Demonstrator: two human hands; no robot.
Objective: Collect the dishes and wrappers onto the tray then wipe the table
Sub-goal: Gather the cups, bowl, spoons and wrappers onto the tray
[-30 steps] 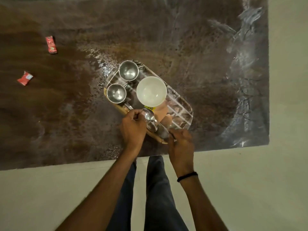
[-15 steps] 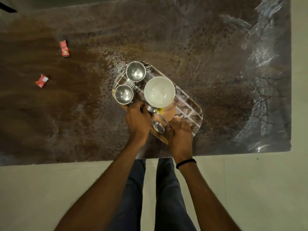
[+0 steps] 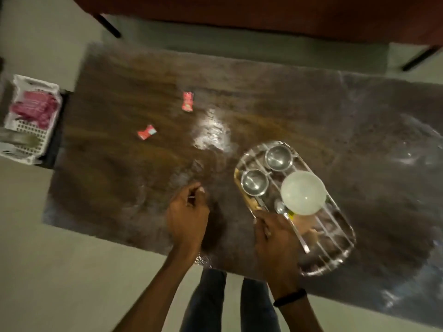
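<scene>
"So, what was caught nearest the camera?"

"Two bare hands were pictured over the near side of the table (image 3: 115, 188). The right hand (image 3: 275, 238) was laid on the near left rim of the tray (image 3: 335, 262), its fingers bent beside the handle of the spoon (image 3: 280, 208). Whether rim or spoon was gripped could not be told. The left hand (image 3: 188, 212) was held above bare tabletop, fingers loosely curled, and nothing was seen in it."

"And what had been gathered on the tray?"

"The spoon was laid along its near side, and the white bowl (image 3: 303, 192) was set just beyond it, with something yellow part hidden beneath. The near steel cup (image 3: 254, 182) and the far steel cup (image 3: 278, 158) were stood side by side at the far left end. No contents could be made out through the blur."

"Where were the wrappers left?"

"Both were left out on the table, well apart from the tray. The nearer wrapper (image 3: 146, 132) was found ahead and to the left of the left hand, its long axis laid crosswise and slightly tilted. The farther wrapper (image 3: 187, 101) was found almost straight ahead of that hand, its long axis pointed away from the person. The left hand was plainly the closer one, so a forward reach by it was judged likely, with wiping not yet begun."

"Anything past the table?"

"A white basket (image 3: 14, 116) was stood off its left end, with something pink heaped inside."
</scene>
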